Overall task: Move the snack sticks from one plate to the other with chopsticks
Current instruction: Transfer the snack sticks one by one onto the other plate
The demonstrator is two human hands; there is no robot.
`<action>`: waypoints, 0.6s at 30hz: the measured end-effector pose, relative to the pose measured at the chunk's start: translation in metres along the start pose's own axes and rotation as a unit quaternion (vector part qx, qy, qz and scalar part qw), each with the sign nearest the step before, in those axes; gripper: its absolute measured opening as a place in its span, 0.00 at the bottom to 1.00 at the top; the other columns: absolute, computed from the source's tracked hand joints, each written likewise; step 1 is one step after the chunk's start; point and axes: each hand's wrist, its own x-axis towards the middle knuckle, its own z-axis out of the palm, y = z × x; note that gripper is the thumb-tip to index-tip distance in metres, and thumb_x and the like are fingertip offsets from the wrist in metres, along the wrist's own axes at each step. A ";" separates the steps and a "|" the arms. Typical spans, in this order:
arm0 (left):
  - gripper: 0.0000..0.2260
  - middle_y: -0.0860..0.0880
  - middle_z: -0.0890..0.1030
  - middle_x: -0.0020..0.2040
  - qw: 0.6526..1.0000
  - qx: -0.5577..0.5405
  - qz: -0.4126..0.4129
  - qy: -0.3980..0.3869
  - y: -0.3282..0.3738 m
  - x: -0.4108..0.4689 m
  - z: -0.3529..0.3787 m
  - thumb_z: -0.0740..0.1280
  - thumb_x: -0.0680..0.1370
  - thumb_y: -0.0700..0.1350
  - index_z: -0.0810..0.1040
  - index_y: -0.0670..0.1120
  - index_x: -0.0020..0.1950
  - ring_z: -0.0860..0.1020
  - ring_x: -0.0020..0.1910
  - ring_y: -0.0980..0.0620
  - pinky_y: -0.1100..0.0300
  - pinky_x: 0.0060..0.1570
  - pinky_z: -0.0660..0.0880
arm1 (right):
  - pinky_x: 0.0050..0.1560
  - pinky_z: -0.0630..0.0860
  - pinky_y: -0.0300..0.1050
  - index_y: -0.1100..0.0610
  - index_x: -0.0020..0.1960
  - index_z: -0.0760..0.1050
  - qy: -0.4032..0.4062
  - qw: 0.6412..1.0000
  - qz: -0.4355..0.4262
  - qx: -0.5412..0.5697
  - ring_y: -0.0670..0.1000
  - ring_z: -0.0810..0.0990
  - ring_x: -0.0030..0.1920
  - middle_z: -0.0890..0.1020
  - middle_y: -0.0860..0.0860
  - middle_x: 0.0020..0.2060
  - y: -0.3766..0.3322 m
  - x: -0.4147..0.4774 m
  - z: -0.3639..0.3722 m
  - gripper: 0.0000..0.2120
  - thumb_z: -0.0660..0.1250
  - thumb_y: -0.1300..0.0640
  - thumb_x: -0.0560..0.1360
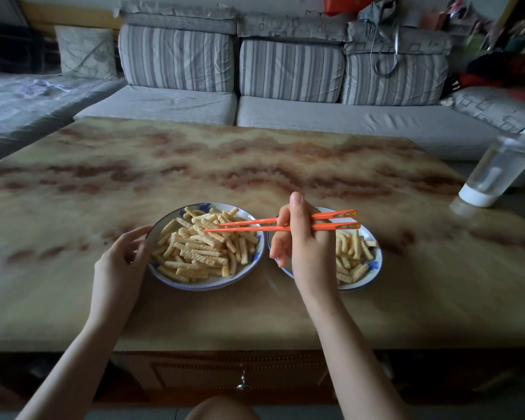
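While over snack sticks (200,253), orange chopsticks (255,228)

- A broad table (255,165) fills the middle of the view. Its glossy top is marbled in cream and tan, with rust-brown streaks running across it.
- Below its near edge is a brown wooden front with a drawer and a small metal knob (243,384).
- Two round white plates with blue rims sit near the front edge, side by side and almost touching: the left plate (206,285) and the right plate (373,277).
- A clear bottle (497,168) with a white base stands at the table's right edge, well apart from the plates.
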 end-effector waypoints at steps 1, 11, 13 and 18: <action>0.13 0.49 0.82 0.48 1.000 0.001 -0.001 0.000 0.000 0.000 0.000 0.64 0.79 0.44 0.79 0.50 0.62 0.79 0.47 0.52 0.58 0.46 0.69 | 0.18 0.60 0.39 0.58 0.34 0.70 -0.002 1.000 -0.002 -0.001 0.50 0.69 0.17 0.70 0.52 0.18 0.000 0.000 0.000 0.19 0.56 0.53 0.82; 0.13 0.51 0.81 0.49 1.000 -0.001 0.001 0.000 0.002 0.000 0.000 0.64 0.79 0.43 0.79 0.49 0.62 0.78 0.48 0.53 0.58 0.47 0.70 | 0.17 0.57 0.33 0.58 0.33 0.69 0.120 0.993 -0.015 0.001 0.48 0.65 0.15 0.70 0.53 0.16 -0.027 0.016 -0.058 0.20 0.55 0.53 0.82; 0.13 0.50 0.81 0.48 1.000 0.003 -0.001 0.001 0.001 0.000 0.000 0.64 0.79 0.43 0.79 0.49 0.62 0.78 0.48 0.53 0.58 0.47 0.69 | 0.17 0.57 0.34 0.57 0.33 0.69 0.140 0.989 -0.028 -0.037 0.47 0.65 0.15 0.69 0.53 0.16 -0.030 0.019 -0.076 0.20 0.55 0.53 0.82; 0.13 0.49 0.81 0.48 1.000 0.003 -0.004 0.001 0.001 0.000 0.000 0.64 0.79 0.43 0.79 0.49 0.63 0.78 0.48 0.52 0.58 0.47 0.69 | 0.17 0.57 0.33 0.57 0.33 0.68 0.143 0.983 -0.032 -0.110 0.47 0.67 0.16 0.69 0.49 0.17 -0.036 0.019 -0.106 0.20 0.55 0.54 0.82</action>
